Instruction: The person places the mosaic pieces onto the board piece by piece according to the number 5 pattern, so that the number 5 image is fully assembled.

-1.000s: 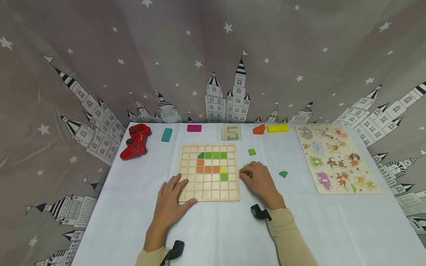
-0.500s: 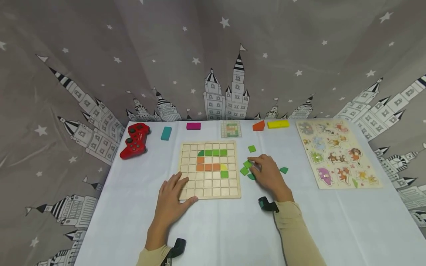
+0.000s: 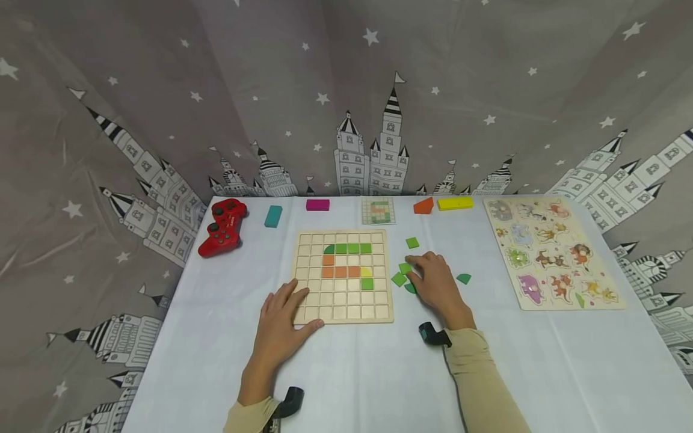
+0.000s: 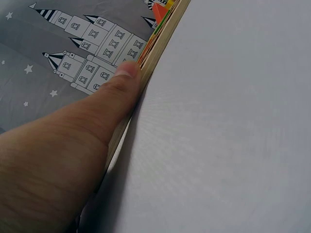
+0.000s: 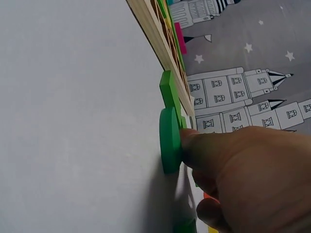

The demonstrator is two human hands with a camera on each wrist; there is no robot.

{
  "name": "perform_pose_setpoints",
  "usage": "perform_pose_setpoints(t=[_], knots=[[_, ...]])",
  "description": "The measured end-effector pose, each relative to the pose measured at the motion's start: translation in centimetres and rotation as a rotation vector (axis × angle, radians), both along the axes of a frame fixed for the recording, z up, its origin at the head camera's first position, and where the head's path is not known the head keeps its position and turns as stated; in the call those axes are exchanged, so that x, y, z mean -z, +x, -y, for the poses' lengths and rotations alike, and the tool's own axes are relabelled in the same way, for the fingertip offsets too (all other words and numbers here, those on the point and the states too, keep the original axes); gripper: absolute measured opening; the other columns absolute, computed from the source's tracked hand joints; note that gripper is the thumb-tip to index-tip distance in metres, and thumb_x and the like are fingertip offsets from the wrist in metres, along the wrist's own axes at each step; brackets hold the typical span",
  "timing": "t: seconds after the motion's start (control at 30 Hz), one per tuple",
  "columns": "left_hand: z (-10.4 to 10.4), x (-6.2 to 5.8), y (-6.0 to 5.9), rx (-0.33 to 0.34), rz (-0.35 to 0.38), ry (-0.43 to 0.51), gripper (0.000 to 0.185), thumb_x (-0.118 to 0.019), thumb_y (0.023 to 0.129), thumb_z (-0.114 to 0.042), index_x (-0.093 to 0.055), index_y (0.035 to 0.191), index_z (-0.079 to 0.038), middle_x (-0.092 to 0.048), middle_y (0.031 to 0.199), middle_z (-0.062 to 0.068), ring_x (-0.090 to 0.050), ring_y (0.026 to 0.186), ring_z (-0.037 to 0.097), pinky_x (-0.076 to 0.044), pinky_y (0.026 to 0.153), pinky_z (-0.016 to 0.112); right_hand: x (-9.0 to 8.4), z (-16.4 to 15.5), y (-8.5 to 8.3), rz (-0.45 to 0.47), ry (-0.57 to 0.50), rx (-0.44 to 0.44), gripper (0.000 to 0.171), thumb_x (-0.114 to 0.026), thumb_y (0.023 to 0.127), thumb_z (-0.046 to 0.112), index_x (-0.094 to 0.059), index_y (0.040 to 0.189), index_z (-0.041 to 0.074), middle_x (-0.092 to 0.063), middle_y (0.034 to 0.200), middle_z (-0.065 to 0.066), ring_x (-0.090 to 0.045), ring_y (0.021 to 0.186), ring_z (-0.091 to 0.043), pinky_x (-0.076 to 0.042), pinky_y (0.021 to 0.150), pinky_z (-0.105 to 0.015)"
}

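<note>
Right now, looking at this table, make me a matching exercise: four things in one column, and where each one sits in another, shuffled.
Things:
1. game controller
2. animal puzzle
3. left hand
4. right hand

Places:
A. far right of the table
B. on the grid board's near left corner
C. far left corner of the table
D. on the green tiles right of the grid board

Pairs: 1-C, 2-A, 3-B, 4-D
</note>
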State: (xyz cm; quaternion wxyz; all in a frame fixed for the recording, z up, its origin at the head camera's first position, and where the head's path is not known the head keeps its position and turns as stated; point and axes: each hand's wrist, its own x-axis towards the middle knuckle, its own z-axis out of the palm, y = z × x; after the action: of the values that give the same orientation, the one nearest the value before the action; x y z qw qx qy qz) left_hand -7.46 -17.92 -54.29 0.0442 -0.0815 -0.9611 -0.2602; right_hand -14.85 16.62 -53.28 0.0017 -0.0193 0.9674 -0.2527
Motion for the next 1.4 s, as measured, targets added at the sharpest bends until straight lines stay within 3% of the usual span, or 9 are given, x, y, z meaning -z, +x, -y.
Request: perform_pose_setpoints(t=[0.23, 0.37, 0.57, 0.7, 1.0, 1.4], knots=[[-0.1, -0.1, 0.0, -0.007, 0.021, -0.006, 0.079, -0.08, 0.081, -0.054, -0.055, 0.145, -0.014, -0.038, 0.163, 0.015, -0.031, 0.153, 0.036, -0.015, 0.127, 0.06, -0.4, -0.3, 0.0, 0.007, 0.058, -0.031, 0.034, -0.069, 0.099, 0.029, -0.068, 0.126, 0.008, -0.063, 0.112, -0.011, -0.05, 0.097, -0.026, -0.047, 0.087, -0.042], [0.0, 0.0, 0.0, -0.006, 0.02, -0.01, 0.08, -0.08, 0.081, -0.055, -0.055, 0.145, -0.015, -0.038, 0.163, 0.014, -0.031, 0.153, 0.036, -0.015, 0.127, 0.059, -0.7, 0.4, 0.6, -0.05, 0.012, -0.061, 0.033, -0.068, 0.099, 0.028, -0.068, 0.124, 0.007, -0.061, 0.105, -0.008, -0.049, 0.095, -0.023, -0.046, 0.083, -0.038], [0.3, 0.1, -0.2, -0.009, 0.007, -0.016, 0.08, -0.08, 0.08, -0.056, -0.056, 0.144, -0.015, -0.039, 0.162, 0.014, -0.032, 0.152, 0.036, -0.015, 0.127, 0.059, -0.9, 3.3, 2.6, -0.136, -0.112, -0.241, 0.03, -0.071, 0.097, 0.029, -0.07, 0.119, 0.01, -0.059, 0.095, 0.0, -0.047, 0.088, -0.017, -0.044, 0.077, -0.033], [0.3, -0.1, -0.3, -0.007, 0.021, -0.013, 0.08, -0.079, 0.081, -0.056, -0.055, 0.145, -0.014, -0.038, 0.163, 0.014, -0.031, 0.152, 0.035, -0.014, 0.127, 0.059, -0.8, 4.8, 3.6, -0.151, -0.117, -0.308, 0.027, -0.074, 0.095, 0.03, -0.072, 0.116, 0.013, -0.058, 0.091, 0.004, -0.047, 0.087, -0.014, -0.045, 0.077, -0.032], [0.1, 0.1, -0.1, -0.005, 0.029, -0.01, 0.079, -0.08, 0.081, -0.055, -0.055, 0.145, -0.015, -0.038, 0.162, 0.015, -0.032, 0.152, 0.035, -0.014, 0.127, 0.059, -0.5, 5.6, 4.5, -0.153, -0.073, -0.32, 0.025, -0.077, 0.091, 0.031, -0.075, 0.111, 0.015, -0.055, 0.086, 0.008, -0.042, 0.083, -0.01, -0.041, 0.073, -0.028], [-0.1, 0.1, -0.1, -0.009, 0.003, -0.006, 0.078, -0.081, 0.081, -0.052, -0.056, 0.144, -0.014, -0.039, 0.162, 0.015, -0.033, 0.151, 0.037, -0.017, 0.126, 0.06, 0.1, 6.3, 4.7, -0.224, -0.075, -0.297, 0.018, -0.08, 0.089, 0.026, -0.078, 0.104, 0.016, -0.058, 0.081, 0.009, -0.043, 0.076, -0.008, -0.041, 0.069, -0.026]])
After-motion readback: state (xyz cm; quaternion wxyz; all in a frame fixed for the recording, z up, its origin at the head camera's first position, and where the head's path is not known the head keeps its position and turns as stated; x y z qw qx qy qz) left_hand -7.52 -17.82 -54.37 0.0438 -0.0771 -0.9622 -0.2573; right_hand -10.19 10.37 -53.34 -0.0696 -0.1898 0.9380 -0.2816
